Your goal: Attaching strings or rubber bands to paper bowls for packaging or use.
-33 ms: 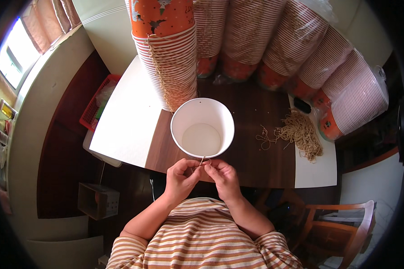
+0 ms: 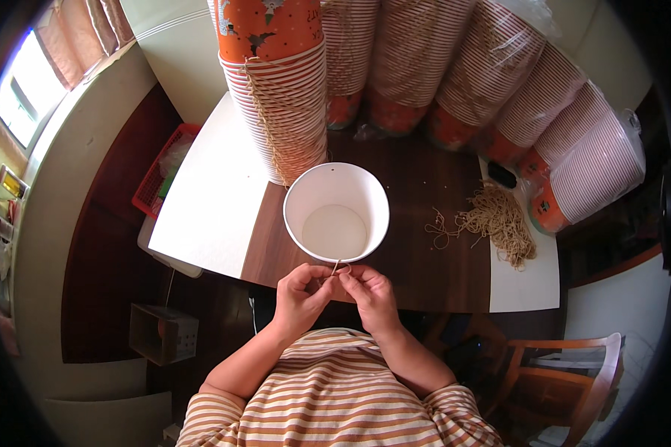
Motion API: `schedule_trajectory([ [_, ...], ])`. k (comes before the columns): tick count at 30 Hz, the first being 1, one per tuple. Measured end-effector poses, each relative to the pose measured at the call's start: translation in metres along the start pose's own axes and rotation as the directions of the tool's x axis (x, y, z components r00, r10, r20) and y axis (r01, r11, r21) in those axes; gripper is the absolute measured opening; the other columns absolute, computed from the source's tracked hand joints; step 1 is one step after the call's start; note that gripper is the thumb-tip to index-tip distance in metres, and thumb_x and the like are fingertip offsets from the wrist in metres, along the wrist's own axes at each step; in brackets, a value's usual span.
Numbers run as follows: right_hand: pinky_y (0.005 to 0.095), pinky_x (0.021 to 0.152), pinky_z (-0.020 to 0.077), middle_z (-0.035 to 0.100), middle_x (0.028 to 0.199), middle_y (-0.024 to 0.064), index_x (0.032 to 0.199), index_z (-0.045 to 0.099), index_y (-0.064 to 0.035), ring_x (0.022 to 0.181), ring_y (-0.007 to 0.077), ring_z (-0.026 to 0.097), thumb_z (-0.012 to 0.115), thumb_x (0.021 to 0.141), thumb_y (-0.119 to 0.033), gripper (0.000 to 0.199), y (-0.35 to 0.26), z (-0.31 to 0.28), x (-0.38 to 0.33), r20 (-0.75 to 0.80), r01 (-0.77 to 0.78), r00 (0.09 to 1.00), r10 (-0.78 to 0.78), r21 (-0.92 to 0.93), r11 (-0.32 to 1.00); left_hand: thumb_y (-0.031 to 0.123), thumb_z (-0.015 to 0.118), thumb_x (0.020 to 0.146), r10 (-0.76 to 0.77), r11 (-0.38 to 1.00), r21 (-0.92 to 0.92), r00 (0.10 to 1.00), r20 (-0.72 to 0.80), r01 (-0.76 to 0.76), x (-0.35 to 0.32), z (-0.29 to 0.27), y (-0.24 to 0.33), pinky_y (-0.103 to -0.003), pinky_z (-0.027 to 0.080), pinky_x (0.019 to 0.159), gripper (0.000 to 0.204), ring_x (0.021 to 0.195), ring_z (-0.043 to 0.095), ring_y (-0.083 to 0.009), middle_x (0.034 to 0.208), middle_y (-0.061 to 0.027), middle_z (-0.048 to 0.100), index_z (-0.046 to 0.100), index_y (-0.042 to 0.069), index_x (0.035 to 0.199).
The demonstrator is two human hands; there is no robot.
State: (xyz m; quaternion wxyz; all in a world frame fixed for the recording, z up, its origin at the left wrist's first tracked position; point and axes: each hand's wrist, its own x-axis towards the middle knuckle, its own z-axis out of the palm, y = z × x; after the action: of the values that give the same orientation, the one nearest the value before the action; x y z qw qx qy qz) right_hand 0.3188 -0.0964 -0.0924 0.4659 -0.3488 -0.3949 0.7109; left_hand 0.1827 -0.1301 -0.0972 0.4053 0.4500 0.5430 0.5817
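Note:
A white-lined paper bucket stands at the table's near edge, its open mouth facing me. There is a small dark hole at the far side of its rim. A tan cord comes over or through the near rim, and its loop shows between my fingertips. My left hand pinches the cord just below the rim. Close beside it, my right hand pinches the same cord with thumb and forefinger. The fingers hide most of the cord's end. Further right lies a tangled pile of cut cords.
A tall stack of nested buckets with cords down its side stands behind the bucket. Several plastic-wrapped bucket stacks line the back and right. A black object lies near the cords. A red basket sits left; a wooden chair, lower right.

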Motion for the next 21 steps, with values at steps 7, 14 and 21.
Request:
schedule_trajectory([
  [7, 0.0197, 0.073, 0.0464, 0.064, 0.086, 0.0008, 0.094, 0.063, -0.0011, 0.078, 0.0048, 0.057, 0.061, 0.089, -0.012, 0.012, -0.004, 0.001, -0.001, -0.031, 0.026, 0.999, -0.03, -0.121, 0.992, 0.004, 0.064, 0.083, -0.008, 0.997, -0.077, 0.999, 0.05, 0.012, -0.002, -0.001, 0.007, -0.017, 0.04, 0.053, 0.009, 0.061, 0.049, -0.0006, 0.074, 0.0017, 0.06, 0.064, -0.002, 0.09],
  [14, 0.019, 0.073, 0.0457, 0.064, 0.086, -0.0002, 0.092, 0.063, -0.0003, 0.078, 0.0039, 0.055, 0.061, 0.089, -0.011, 0.011, 0.0, -0.002, 0.0, -0.038, 0.072, 0.996, -0.083, -0.225, 0.972, 0.006, 0.062, 0.086, -0.062, 0.994, -0.09, 0.996, 0.066, 0.068, -0.002, -0.003, 0.012, -0.017, 0.045, 0.06, 0.014, 0.068, 0.055, -0.0028, 0.079, -0.0011, 0.064, 0.063, -0.005, 0.095],
  [21, 0.0187, 0.071, 0.0464, 0.064, 0.084, -0.0001, 0.092, 0.062, 0.0, 0.076, 0.0033, 0.056, 0.06, 0.09, -0.011, 0.011, -0.002, 0.002, -0.001, -0.014, 0.109, 0.993, -0.115, -0.233, 0.966, 0.004, 0.062, 0.085, -0.059, 0.987, -0.145, 0.997, 0.04, 0.064, -0.001, 0.003, 0.009, -0.017, 0.044, 0.059, 0.012, 0.067, 0.054, -0.0025, 0.078, -0.0009, 0.063, 0.064, -0.004, 0.094],
])
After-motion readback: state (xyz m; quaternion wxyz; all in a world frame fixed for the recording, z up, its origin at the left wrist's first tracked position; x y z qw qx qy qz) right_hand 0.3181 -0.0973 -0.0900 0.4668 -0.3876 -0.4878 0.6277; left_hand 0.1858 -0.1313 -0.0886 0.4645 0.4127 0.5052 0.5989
